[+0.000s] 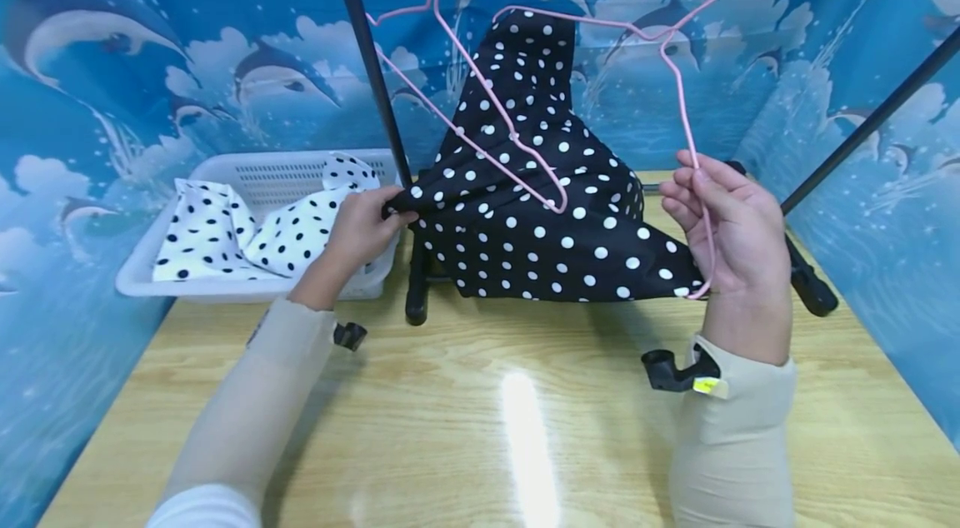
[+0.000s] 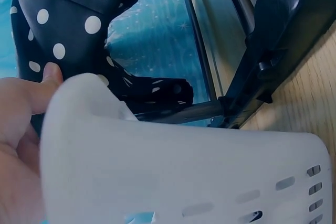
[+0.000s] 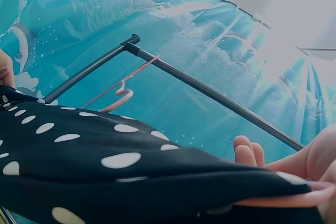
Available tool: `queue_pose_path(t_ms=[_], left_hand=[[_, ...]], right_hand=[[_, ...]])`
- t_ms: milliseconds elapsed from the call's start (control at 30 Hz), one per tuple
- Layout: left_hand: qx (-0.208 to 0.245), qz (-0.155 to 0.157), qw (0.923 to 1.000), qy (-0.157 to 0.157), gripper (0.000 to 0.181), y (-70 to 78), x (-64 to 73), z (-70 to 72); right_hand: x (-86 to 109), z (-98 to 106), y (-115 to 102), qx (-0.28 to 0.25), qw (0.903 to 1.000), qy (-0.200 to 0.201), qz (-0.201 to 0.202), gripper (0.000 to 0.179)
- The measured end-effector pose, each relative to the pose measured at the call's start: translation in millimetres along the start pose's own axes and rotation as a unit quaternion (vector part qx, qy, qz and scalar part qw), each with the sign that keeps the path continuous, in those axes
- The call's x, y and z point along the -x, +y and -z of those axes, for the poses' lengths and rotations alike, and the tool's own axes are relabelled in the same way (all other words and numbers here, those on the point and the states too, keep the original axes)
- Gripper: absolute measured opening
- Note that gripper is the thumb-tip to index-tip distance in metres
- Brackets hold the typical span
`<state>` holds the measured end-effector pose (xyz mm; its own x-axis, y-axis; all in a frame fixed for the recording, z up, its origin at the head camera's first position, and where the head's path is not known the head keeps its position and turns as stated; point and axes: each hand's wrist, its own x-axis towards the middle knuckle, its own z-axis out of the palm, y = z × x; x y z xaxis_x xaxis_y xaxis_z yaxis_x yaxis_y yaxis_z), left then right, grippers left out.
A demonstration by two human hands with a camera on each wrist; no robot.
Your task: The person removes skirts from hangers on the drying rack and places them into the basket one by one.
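My left hand (image 1: 362, 230) pinches the left edge of a black garment (image 1: 540, 249) with white polka dots, pulling it out sideways. A pink hanger (image 1: 684, 99) is in my right hand (image 1: 738, 224), gripped by its sloping side between thumb and fingers. One hanger end reaches into the garment's upper part, the other into its lower right corner. In the right wrist view the cloth (image 3: 126, 161) stretches across to the hanger's rounded end (image 3: 294, 201). Thumb and cloth meet beside the basket rim in the left wrist view. The garment's exact kind is unclear.
A second pink hanger (image 1: 517, 136) hangs in front of the garment. Left stands a white basket (image 1: 135, 274) holding a white cloth (image 1: 202, 236) with black dots. Black rack posts (image 1: 367, 45) rise on both sides, their feet (image 1: 417, 299) on the wooden table (image 1: 450, 403).
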<state>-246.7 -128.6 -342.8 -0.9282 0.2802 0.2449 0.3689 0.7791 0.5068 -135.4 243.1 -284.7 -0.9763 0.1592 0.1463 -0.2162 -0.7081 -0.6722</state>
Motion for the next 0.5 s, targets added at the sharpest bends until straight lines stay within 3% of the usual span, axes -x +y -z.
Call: queue_pose_path(t_ms=[500], left_hand=[[0.021, -0.001, 0.9997, 0.012, 0.014, 7.8, 19.3, -2.4]], right_hand=[[-1.5, 4.6, -3.7, -0.054, 0.9982, -0.006, -0.025, 0.023]])
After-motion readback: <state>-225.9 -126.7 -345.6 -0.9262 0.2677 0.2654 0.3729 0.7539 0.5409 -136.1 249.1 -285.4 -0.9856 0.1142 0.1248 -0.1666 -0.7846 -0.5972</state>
